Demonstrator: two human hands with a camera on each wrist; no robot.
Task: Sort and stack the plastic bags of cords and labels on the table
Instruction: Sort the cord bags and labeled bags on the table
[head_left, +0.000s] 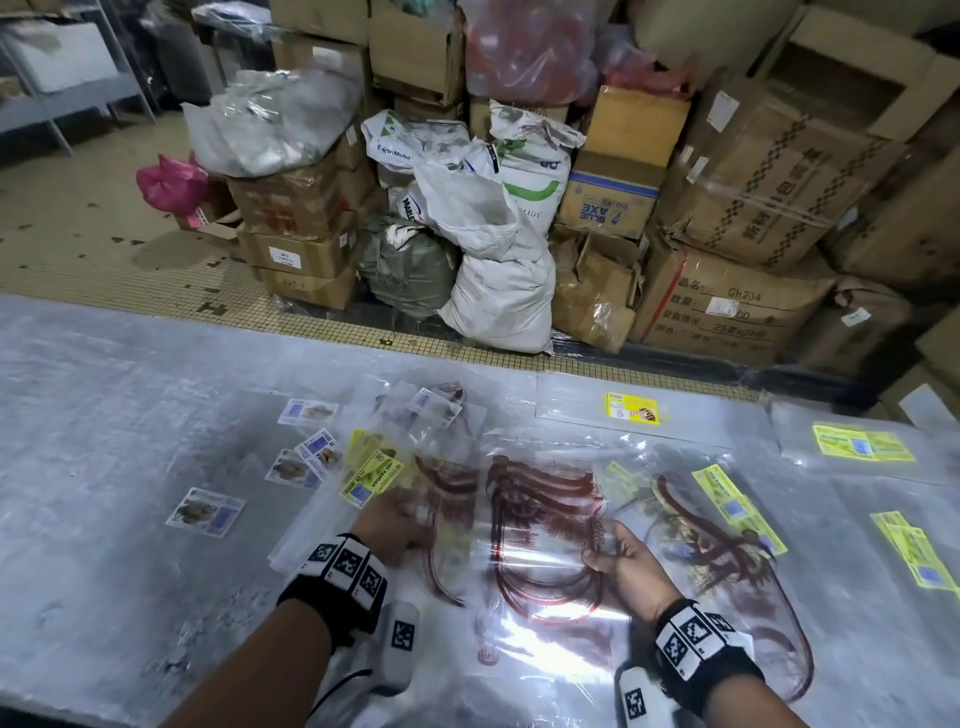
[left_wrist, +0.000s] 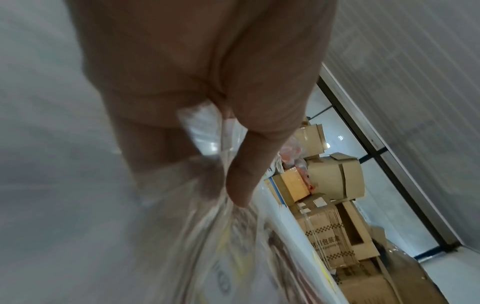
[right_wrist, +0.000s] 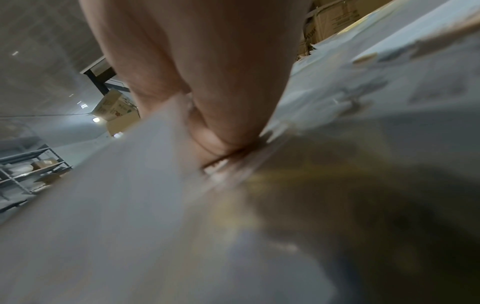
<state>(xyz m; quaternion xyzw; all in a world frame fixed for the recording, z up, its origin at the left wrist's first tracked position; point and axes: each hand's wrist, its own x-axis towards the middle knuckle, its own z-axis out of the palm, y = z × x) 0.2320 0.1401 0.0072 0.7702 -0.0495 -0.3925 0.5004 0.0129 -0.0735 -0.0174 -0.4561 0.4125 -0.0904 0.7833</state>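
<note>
Clear plastic bags with dark red cords lie overlapping in the middle of the table. My left hand grips the left side of a bag stack; in the left wrist view thumb and fingers pinch clear plastic. My right hand pinches the right edge of the middle bag, and the right wrist view shows its fingers closed on a blurred plastic sheet. Another corded bag lies to the right. Yellow labels and white picture labels lie at the left.
More bags with yellow labels lie along the right side, and one at the far edge. Beyond the grey table, cardboard boxes and sacks are piled on the floor. A metal shelf stands at the far left.
</note>
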